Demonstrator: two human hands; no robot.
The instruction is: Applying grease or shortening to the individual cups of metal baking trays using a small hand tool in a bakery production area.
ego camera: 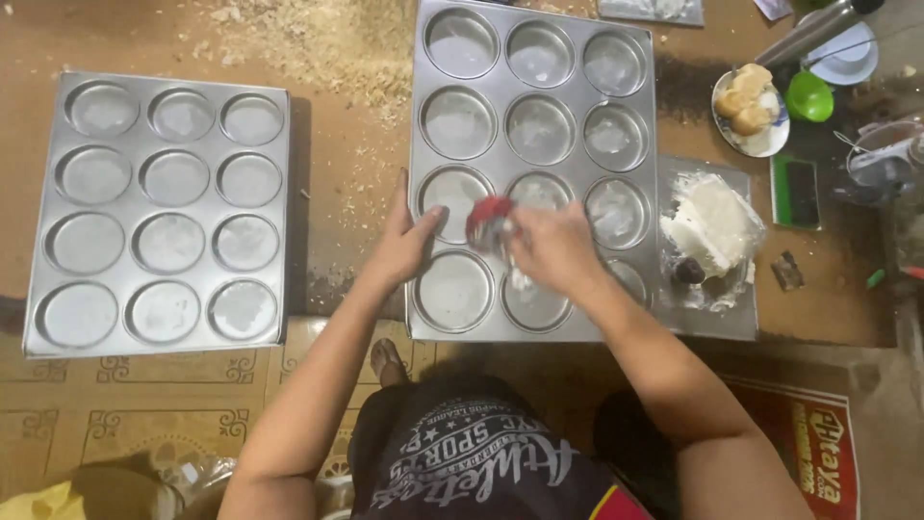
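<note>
A metal baking tray (438, 173) with round cups lies in front of me on the brown surface. My left hand (408, 243) rests on its left edge, thumb on the rim of a third-row cup. Over the middle cups of the lower rows, my right hand (551, 248) is closed on a red-handled brush (491, 223), which is blurred. The cups look smeared with a whitish film. Just right of the tray sits a block of white fat (710, 223) on clear wrap.
A second metal cup tray (38, 212) lies at the left. Crumbs scatter the surface between the trays. At the upper right are a plate of buns (749, 108), a green cup (810, 96), a metal flask (808, 34) and a dark scraper (795, 191).
</note>
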